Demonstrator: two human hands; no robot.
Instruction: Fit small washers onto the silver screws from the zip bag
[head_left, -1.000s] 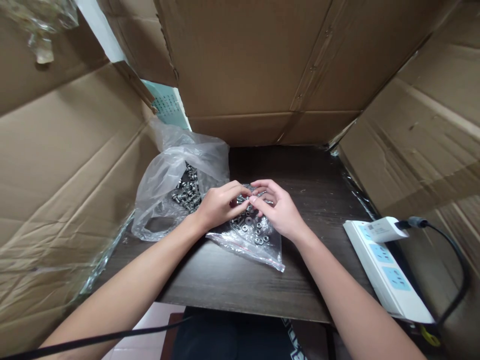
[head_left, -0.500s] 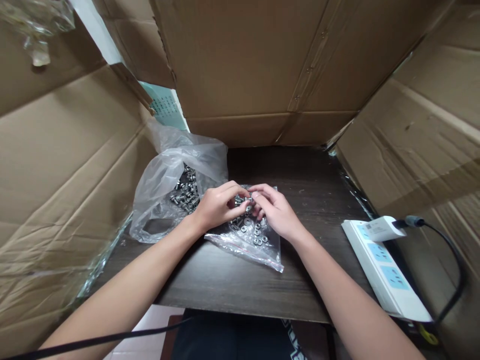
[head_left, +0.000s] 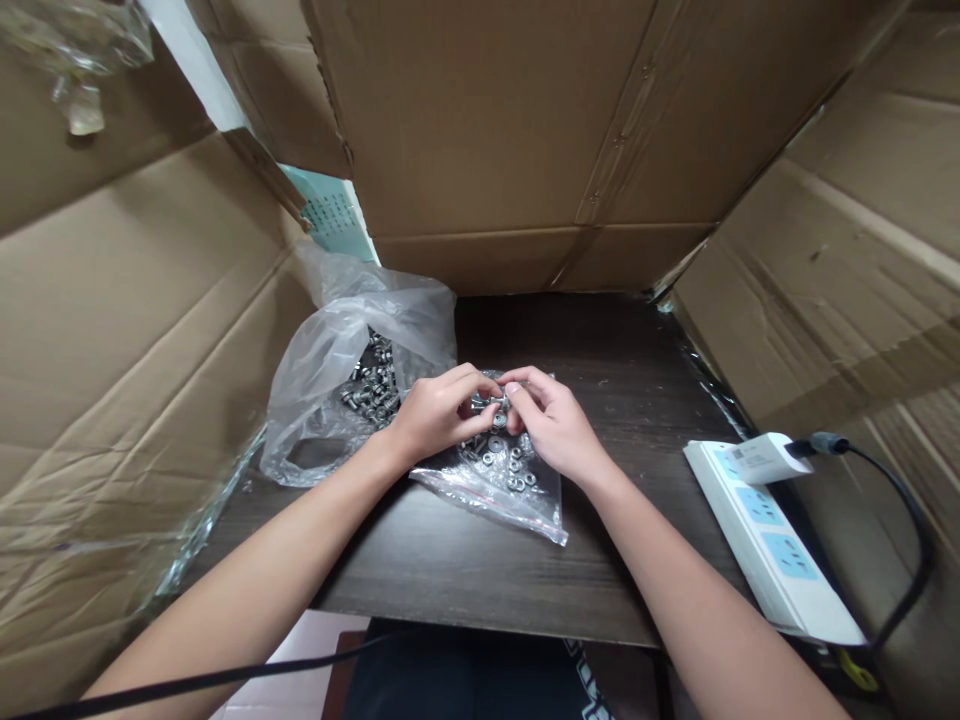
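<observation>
My left hand (head_left: 439, 412) and my right hand (head_left: 551, 418) meet fingertip to fingertip over a small clear zip bag (head_left: 499, 505). A small silvery bolt (head_left: 496, 403) lies across between them, its left end at my left fingers and its right end pinched by my right thumb and forefinger. Whether a nut is on its right end is hidden by the fingers. On the zip bag, below my hands, are several loose nuts (head_left: 516, 467), a flat washer (head_left: 496, 444) and more small hardware partly covered by my fingers.
A large open plastic bag (head_left: 420, 310) with many bolts (head_left: 375, 392) lies left of my hands. A white power strip (head_left: 780, 545) with a plugged-in adapter (head_left: 765, 457) sits right. Cardboard walls (head_left: 487, 120) enclose the dark table (head_left: 420, 575). A black cable crosses my left forearm.
My right fingers have shifted slightly around the end of the bolt, and more of the bolt shows between my hands. The bags and loose hardware stay where they were.
</observation>
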